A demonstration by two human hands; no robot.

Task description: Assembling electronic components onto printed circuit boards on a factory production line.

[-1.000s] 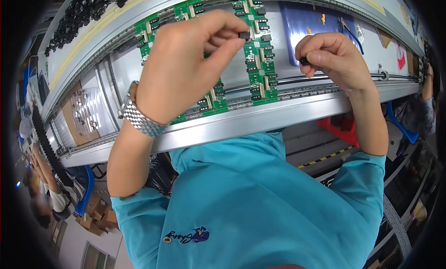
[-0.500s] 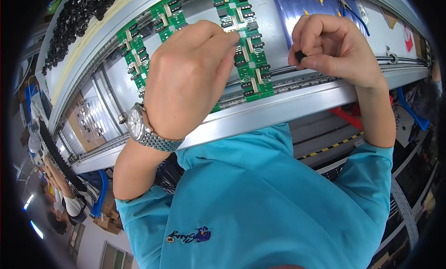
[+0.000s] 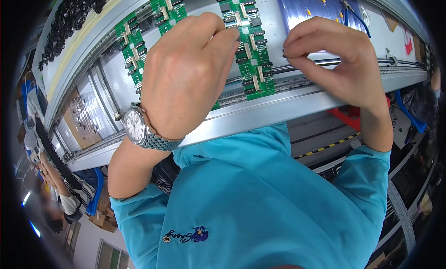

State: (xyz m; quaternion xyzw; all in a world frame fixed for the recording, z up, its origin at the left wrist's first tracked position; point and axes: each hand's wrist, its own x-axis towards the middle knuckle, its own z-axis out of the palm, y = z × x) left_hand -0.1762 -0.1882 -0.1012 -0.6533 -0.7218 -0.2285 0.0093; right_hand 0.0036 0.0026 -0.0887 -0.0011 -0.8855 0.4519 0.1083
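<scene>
Green circuit boards (image 3: 253, 69) stand in columns beyond the front silver rail (image 3: 260, 110), the right-hand column the clearest to see, the ones to its left partly covered by the person's arm and hand. Judging by what shows, much of the fitting is done: every visible stretch already carries its parts. What is left is harder to say – any bare places are too small to make out, and some board surface is hidden – but one piece is off the boards. They look long, narrow and bright green

The left hand (image 3: 181, 69) is curled over the boards, thumb and forefinger together at the near column's left edge; whether it grasps anything, I cannot tell. The right hand (image 3: 346, 57) hangs to the right of that column, thumb and forefinger pinching something tiny

Pale, slim connectors (image 3: 247, 51) run lengthwise down the boards, with smaller black parts (image 3: 256, 22) along both edges

Smallest is the dark piece (image 3: 284, 53) at the right fingertips – only a sliver shows, well clear of the boards
</scene>
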